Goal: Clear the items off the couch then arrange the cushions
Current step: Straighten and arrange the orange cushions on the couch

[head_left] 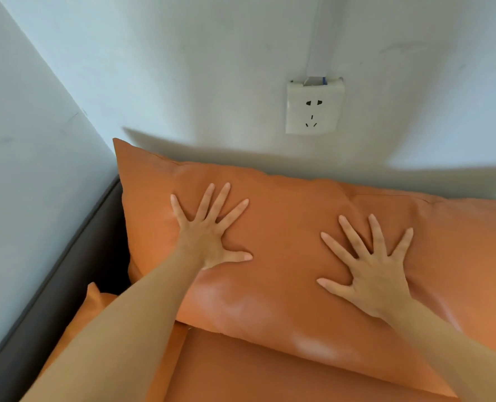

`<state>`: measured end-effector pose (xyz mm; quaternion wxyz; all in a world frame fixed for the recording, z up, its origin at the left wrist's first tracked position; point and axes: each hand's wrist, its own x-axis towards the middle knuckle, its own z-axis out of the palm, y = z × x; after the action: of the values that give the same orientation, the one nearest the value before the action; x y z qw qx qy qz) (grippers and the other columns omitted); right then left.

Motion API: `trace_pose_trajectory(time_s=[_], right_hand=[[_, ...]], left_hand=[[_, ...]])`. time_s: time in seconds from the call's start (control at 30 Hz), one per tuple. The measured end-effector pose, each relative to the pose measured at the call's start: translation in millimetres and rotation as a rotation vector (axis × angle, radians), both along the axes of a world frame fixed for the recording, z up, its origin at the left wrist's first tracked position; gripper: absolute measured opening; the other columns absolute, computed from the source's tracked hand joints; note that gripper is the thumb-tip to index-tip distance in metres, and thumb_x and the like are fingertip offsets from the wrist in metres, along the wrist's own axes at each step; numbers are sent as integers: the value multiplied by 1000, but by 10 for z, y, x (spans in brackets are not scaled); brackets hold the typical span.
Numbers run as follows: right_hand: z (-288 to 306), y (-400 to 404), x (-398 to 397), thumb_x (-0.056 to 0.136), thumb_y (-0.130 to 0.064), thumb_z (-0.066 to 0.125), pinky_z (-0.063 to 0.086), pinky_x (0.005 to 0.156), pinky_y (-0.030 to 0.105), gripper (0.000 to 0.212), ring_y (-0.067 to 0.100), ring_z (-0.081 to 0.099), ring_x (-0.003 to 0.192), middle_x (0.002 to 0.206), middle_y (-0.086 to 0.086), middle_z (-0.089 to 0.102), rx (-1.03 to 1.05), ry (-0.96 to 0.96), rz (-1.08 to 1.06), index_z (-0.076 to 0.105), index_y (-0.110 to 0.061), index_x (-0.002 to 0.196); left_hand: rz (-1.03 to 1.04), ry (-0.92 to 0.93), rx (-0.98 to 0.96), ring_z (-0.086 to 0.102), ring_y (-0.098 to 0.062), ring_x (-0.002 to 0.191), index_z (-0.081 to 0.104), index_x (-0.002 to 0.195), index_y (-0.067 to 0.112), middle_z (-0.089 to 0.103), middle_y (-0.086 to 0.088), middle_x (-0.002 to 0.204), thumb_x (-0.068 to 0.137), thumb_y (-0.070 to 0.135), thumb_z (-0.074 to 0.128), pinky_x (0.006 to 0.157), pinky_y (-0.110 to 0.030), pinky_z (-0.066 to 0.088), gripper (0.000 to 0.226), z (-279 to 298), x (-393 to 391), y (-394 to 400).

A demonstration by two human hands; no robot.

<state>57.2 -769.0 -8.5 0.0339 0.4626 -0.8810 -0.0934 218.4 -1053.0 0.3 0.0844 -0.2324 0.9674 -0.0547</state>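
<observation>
Cushion (284, 256) lies long-ways from upper left to lower right against the wall (212, 68), left hand (209, 236) and right hand (371, 271) both pressed flat on it, fingers spread.

Cushion (284, 256) before wall (212, 68), under socket (314, 107)

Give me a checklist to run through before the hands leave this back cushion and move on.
1. Left hand flat on the orange cushion, fingers spread: ok.
2. Right hand flat on the same cushion, fingers spread: ok.
3. Cushion stands against the wall, under the socket: ok.
4. Cushion sits square: not ok, its left corner rides higher than the rest of the top edge.
5. Next cushion on the right lines up with it: cannot tell, it runs out of view.
6. Seat free of loose items: ok in the part shown; the rest is out of view.
</observation>
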Motion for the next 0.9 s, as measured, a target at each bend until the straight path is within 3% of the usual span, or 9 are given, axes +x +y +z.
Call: trace_pose_trajectory(time_s=[0.07,0.13,0.2,0.43,0.57,0.67,0.9], right_hand=[[35,51,39,75,-84,32,5,99,79,81,43,17,143,158,-3,23,-40,11,14,34,-43,144],[45,139,137,79,-78,38,6,100,78,76,42,18,143,157,-2,25,-118,5,14,39,-39,143],[16,194,212,81,-73,41,7,101,78,71,41,18,143,156,-3,27,-157,8,20,40,-37,143],[-156,96,119,82,-75,32,3,101,79,74,44,6,144,157,-5,24,-69,-33,-21,31,-39,147],[-82,168,182,84,-71,37,0,104,76,73,39,6,146,159,-5,19,-132,-19,11,30,-35,148],[-115,223,354,86,-62,46,5,105,75,71,33,12,146,159,-5,20,-204,-21,180,32,-31,148],[-335,84,269,86,-70,39,2,102,78,72,29,12,147,159,-11,18,-112,-54,168,26,-36,149]], left_hand=[[-14,75,-22,-29,-25,143,-27,142,49,-35,2,155,61,97,20,98,-79,-12,105,-13,10,56],[-112,258,1,-5,-27,149,2,153,39,-5,-3,163,69,90,26,100,-79,-6,101,-105,136,182],[-220,326,18,9,-28,149,19,152,36,11,-3,162,75,86,30,99,-80,-3,92,-184,261,328],[-114,129,-33,0,-28,149,1,151,44,0,4,163,68,93,22,95,-83,1,99,-355,122,401],[-146,211,-11,7,-31,149,14,152,39,7,-3,163,71,88,28,96,-83,2,95,-281,201,476],[-208,277,7,10,-31,148,16,152,40,8,-5,163,72,86,32,95,-83,-1,93,-306,264,612],[-132,155,-11,2,-29,149,10,152,43,2,2,163,62,92,35,92,-86,2,105,-429,116,652]])
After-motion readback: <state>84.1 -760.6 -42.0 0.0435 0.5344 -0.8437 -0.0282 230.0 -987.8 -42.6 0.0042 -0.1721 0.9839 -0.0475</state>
